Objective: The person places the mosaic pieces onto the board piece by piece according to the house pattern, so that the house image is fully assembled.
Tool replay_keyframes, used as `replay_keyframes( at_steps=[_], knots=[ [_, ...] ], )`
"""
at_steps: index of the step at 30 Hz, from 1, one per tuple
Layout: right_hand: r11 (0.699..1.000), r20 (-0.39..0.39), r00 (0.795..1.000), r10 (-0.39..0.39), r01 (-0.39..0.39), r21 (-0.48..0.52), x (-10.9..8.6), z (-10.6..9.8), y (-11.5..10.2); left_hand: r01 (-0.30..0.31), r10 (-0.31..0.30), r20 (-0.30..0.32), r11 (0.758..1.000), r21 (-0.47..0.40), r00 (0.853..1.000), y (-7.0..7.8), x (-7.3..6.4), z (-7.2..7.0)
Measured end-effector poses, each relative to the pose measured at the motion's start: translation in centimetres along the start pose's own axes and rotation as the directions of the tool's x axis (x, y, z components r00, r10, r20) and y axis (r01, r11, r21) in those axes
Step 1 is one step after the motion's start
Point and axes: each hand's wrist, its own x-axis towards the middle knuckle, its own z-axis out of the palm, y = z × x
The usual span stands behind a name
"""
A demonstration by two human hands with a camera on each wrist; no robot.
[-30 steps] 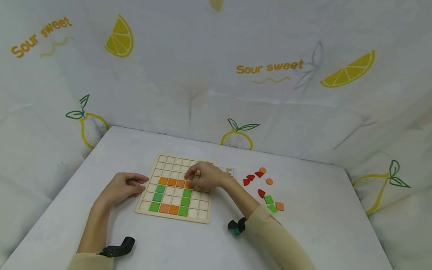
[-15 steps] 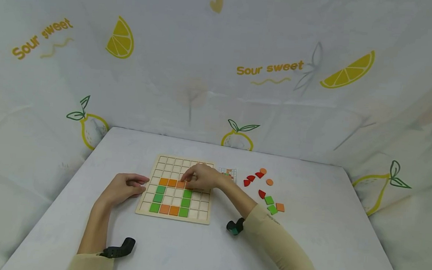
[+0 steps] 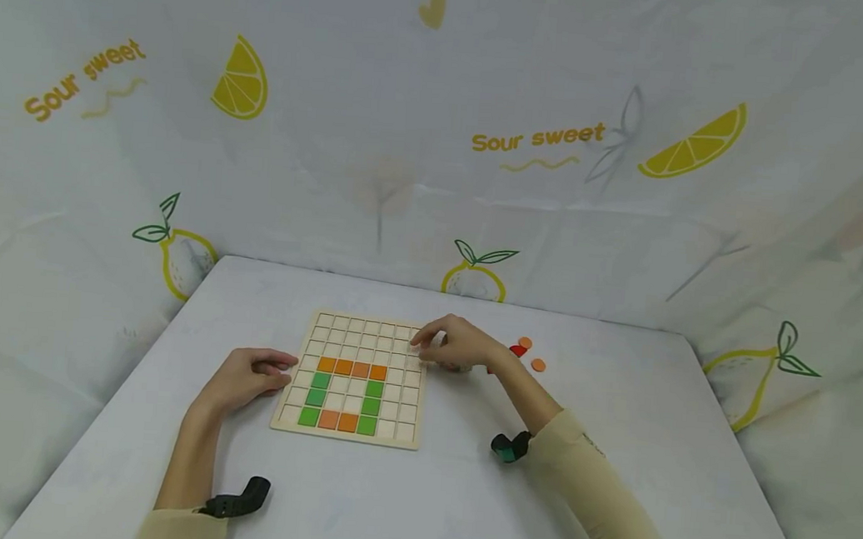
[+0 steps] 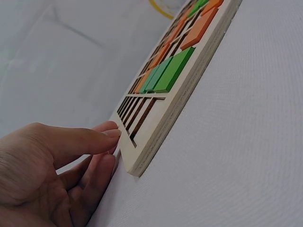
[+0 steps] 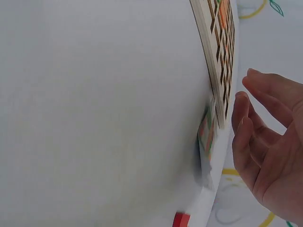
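A wooden grid board (image 3: 408, 441) lies on the white table. Square tiles form a closed outline in its slots: an orange row (image 3: 344, 366) on top, green tiles (image 3: 372, 397) down both sides and two orange tiles (image 3: 338, 421) along the bottom. My left hand (image 3: 249, 376) rests at the board's left edge, thumb and fingertips touching its side, as the left wrist view confirms. Over the upper right edge hovers my right hand (image 3: 456, 341), fingers loosely bent and nothing between them in the right wrist view. Beneath it lies a patterned card (image 5: 207, 135), mostly covered from the head view.
Right of the card lie a red quarter-round piece (image 3: 518, 351) and two orange discs (image 3: 538, 365). My right forearm hides part of the table there. A white cloth with lemon prints (image 3: 381, 132) hangs behind the table.
My right hand has left the end of the orange row, uncovering its rightmost orange tile, and moved right and up to the board's edge. The left hand stays put.
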Motion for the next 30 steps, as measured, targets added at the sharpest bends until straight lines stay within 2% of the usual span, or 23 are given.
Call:
replay_keyframes(
  at_steps=[6, 13, 20, 24, 30],
  knots=[
    [1.000, -0.059, 0.998, 0.028, -0.027, 0.010, -2.7, -2.4, 3.2, 0.003, -0.003, 0.004, 1.000, -0.008, 1.000, -0.1, 0.0, 0.1],
    [0.986, -0.114, 0.981, 0.154, -0.146, 0.077, -6.2, -4.6, 6.1, -0.003, 0.003, 0.005, 1.000, -0.009, 1.000, -0.2, 0.0, 0.2],
    [0.963, -0.125, 0.958, 0.256, -0.242, 0.117, -8.2, -5.3, 8.3, -0.001, 0.001, 0.007, 1.000, -0.006, 1.000, -0.2, 0.0, 0.1],
    [0.960, -0.135, 0.954, 0.269, -0.254, 0.118, -8.7, -5.1, 8.8, -0.002, 0.002, 0.006, 1.000, -0.004, 1.000, -0.1, 0.0, 0.0],
    [0.974, -0.138, 0.966, 0.221, -0.209, 0.091, -8.9, -4.3, 8.6, -0.007, 0.007, 0.006, 1.000, -0.002, 1.000, -0.1, 0.1, -0.1]
  ],
)
